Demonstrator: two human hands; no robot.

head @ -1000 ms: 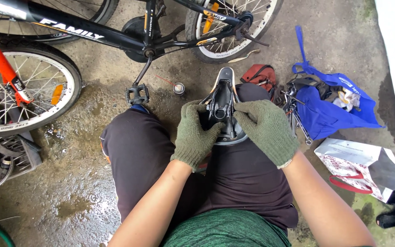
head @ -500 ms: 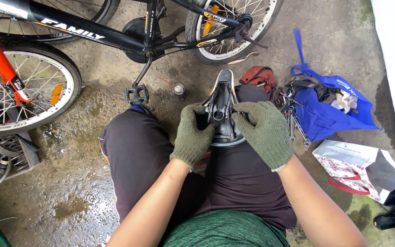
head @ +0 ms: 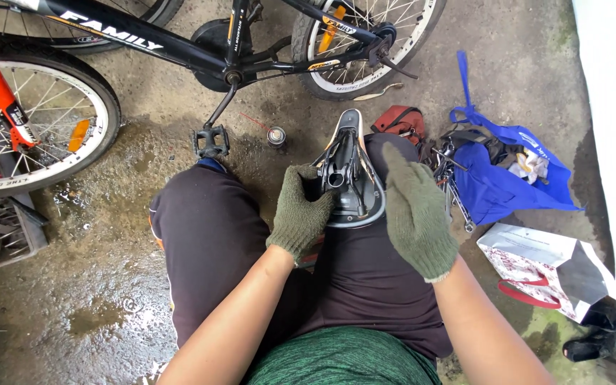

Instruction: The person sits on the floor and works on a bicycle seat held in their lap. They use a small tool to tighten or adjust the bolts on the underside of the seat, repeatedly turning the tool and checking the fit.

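At far left, an orange-framed bicycle wheel (head: 33, 121) with a reflector stood on the wet concrete floor (head: 94, 285), and a dark crate (head: 1, 239) of parts lay just near of it. A black bicycle frame (head: 158, 39) ran across the far edge, its crank hanging down to a pedal (head: 210, 141); a small can (head: 276, 135) stood on the floor just right of the pedal. The person sat with knees bent, dark trousers (head: 208, 242) filling the middle of the view.

The left hand (head: 299, 217), in a green knit glove, gripped the left side of an upturned bicycle saddle (head: 351, 182), fingers curled together and clamped on its edge and underside rails. The saddle rested on the person's right thigh, nose pointing far, with its black rails and clamp tube facing up.

The right hand (head: 416, 214), in a matching glove, was just right of the saddle, its fingers extended and close together, the palm turned toward the saddle. Whether it touched the saddle's rim could not be told; it gripped nothing.

Farther right, a rear wheel (head: 365, 43) stood at the far edge, a red pouch (head: 401, 121) lay beside the knee, and metal tools (head: 454, 182) spilled beside a blue bag (head: 500, 178). A white paper bag (head: 543, 267) with red handles lay near right.
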